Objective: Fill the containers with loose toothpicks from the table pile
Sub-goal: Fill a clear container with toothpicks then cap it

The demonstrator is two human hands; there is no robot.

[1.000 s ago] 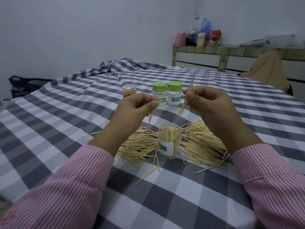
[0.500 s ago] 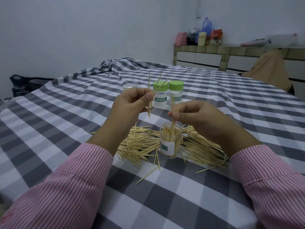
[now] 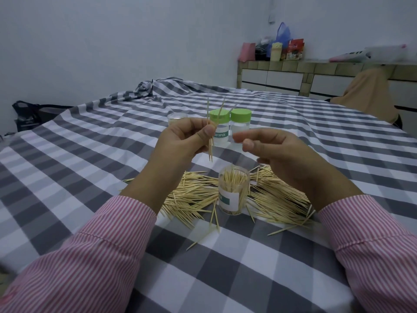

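A: What does everything rest on?

B: A tabletop [image 3: 67,177] under a grey and white checked cloth, bunched into folds at its far end, upper centre of the frame. Pale walls stand behind it. In the upper right runs a tiled counter [image 3: 316,66] with white drawer fronts, carrying bags and boxes too small to make out. A dark bag [image 3: 29,114] sits by the wall at the left edge.

A: And the toothpicks?

B: The pile [image 3: 191,197] spreads over the cloth at centre frame, on both sides of an open jar [image 3: 232,193] that stands upright and is packed with picks. A few strays lie nearer the bottom of the frame.

A: The hands?

B: The left hand [image 3: 180,141], centre frame, pinches a small bunch of toothpicks [image 3: 211,143] between thumb and fingers, held above the pile. The right hand [image 3: 277,150], just right of it, has fingers loosely curled, thumb and forefinger apart, holding nothing I can see. Both sleeves are pink striped.

A: Anything hard to see?

B: Two green-capped jars [image 3: 228,127] stand behind the hands, their lower parts hidden. A third clear jar [image 3: 177,117] peeks above the left hand; its contents I cannot tell. The open jar's label is only partly readable.
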